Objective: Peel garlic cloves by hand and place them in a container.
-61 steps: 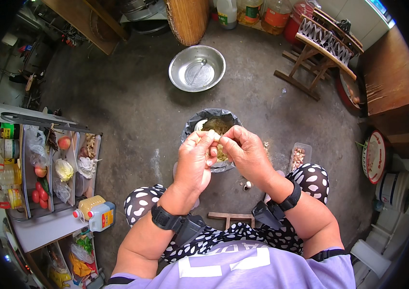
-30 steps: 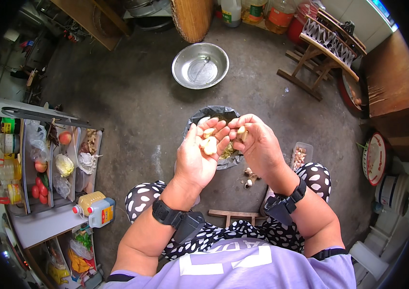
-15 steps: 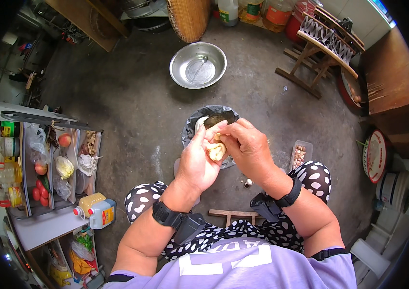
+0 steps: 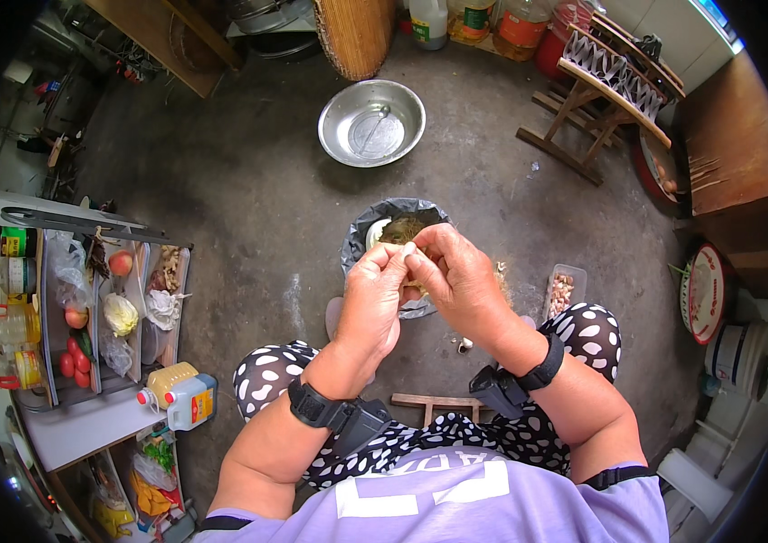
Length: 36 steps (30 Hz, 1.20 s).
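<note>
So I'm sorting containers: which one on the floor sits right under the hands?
The black-lined bin, directly beneath both hands; the metal bowl lies farther off.

Home kitchen: food rack (image 4: 108, 308), basin (image 4: 371, 122).

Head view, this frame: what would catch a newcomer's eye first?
The two hands meet at the centre: left hand and right hand pinch together around something small that they mostly hide, right over a bin lined with a black bag holding scraps. Beyond it on the concrete floor sits a shiny metal basin with a spoon inside. At the left edge stands a rack of produce trays and oil bottles.
</note>
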{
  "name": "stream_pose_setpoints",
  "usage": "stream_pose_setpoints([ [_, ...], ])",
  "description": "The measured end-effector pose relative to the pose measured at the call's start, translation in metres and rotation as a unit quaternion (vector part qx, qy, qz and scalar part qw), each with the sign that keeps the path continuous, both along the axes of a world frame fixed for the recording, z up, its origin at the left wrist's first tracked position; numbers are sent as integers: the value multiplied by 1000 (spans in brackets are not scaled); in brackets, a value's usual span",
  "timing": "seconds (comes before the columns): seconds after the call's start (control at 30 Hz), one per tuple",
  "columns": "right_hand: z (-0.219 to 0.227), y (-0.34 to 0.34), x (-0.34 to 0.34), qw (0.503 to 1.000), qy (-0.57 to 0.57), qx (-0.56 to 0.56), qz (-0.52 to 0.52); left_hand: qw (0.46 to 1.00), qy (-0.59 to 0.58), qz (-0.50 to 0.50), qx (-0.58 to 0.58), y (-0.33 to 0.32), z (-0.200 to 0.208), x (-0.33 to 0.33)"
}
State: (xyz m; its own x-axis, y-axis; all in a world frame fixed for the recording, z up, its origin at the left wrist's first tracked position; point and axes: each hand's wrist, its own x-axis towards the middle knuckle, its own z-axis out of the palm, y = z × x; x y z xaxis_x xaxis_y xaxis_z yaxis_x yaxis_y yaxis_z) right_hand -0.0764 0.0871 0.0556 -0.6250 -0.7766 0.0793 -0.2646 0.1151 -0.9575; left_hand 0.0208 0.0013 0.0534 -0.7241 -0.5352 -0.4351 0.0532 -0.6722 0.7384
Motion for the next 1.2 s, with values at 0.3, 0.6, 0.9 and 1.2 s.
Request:
stream_pose_setpoints([
  [0.3,-3,2,-12,898,-435,-56,36,999,13,-13,36,-3,3,0],
  [0.6,-7,1,-13,848,-523,-85,6,998,27,3,65,-5,4,-1],
  [0.9,2,-1,-4,897,-433,-81,45,999,16,7,35,-3,6,-4],
  [1.2,4,3,-15,825,-553,-115,-23,988,50,41,140,-10,4,-2],
])
